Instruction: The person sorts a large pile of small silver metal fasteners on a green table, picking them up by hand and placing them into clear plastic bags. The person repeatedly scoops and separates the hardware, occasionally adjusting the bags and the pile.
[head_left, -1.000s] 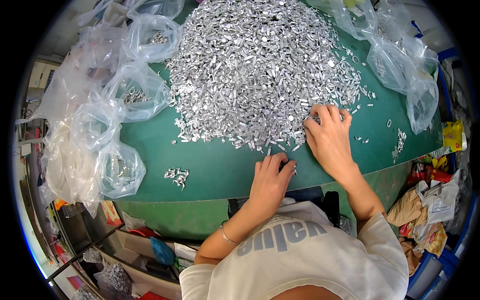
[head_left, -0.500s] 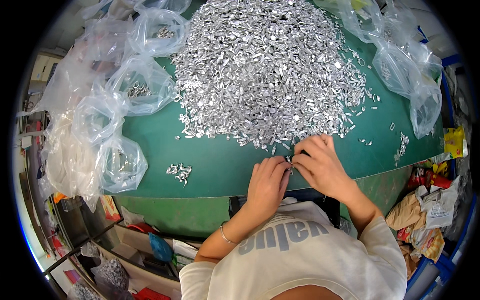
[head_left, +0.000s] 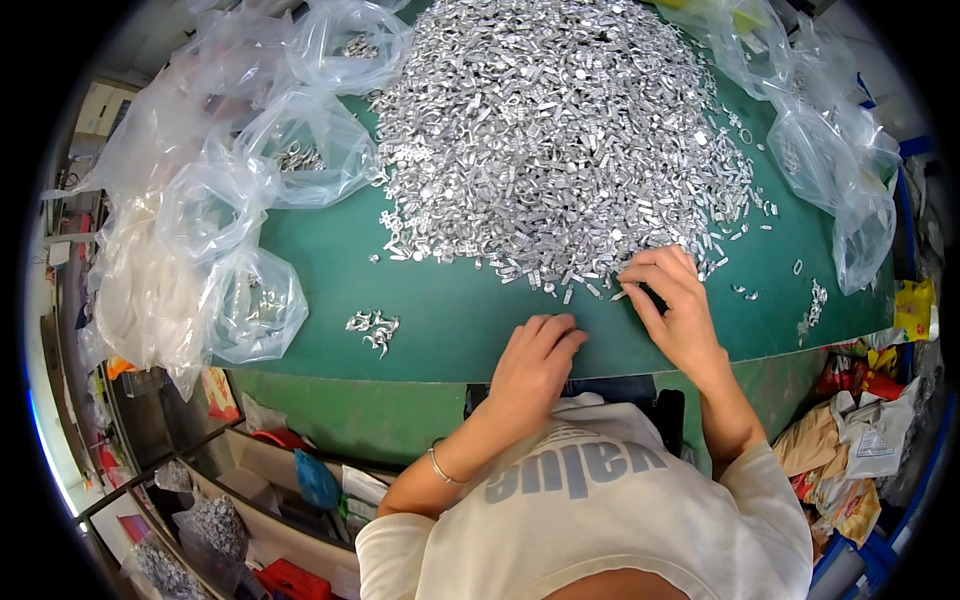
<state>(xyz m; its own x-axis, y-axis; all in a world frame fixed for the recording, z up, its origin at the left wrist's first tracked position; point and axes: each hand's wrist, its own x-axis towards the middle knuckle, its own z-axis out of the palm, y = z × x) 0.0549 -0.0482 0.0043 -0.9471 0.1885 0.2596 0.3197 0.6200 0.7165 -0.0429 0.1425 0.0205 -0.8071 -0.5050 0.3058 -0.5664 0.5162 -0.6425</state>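
A big heap of small silver metal pieces (head_left: 560, 140) covers the far middle of the green table (head_left: 440, 320). At its near edge my right hand (head_left: 675, 305) has thumb and forefinger brought together on a small silver metal piece (head_left: 618, 295). My left hand (head_left: 540, 360) rests close to the table's front edge, fingers curled together and pointing right; whatever they hold is hidden. The two hands are apart. Left of them lies a little cluster of curved silver pieces (head_left: 374, 331).
Clear plastic bags (head_left: 255, 305), some with metal pieces inside, line the table's left side. More clear bags (head_left: 840, 180) hang along the right. A few loose pieces (head_left: 817, 303) lie near the right edge. Paper and plastic packaging (head_left: 845, 430) is heaped below right.
My hands, together half a second ago around a small piece, have separated. The right has moved up and right to the heap's edge; the left stays near the table's front. The view has shifted slightly.
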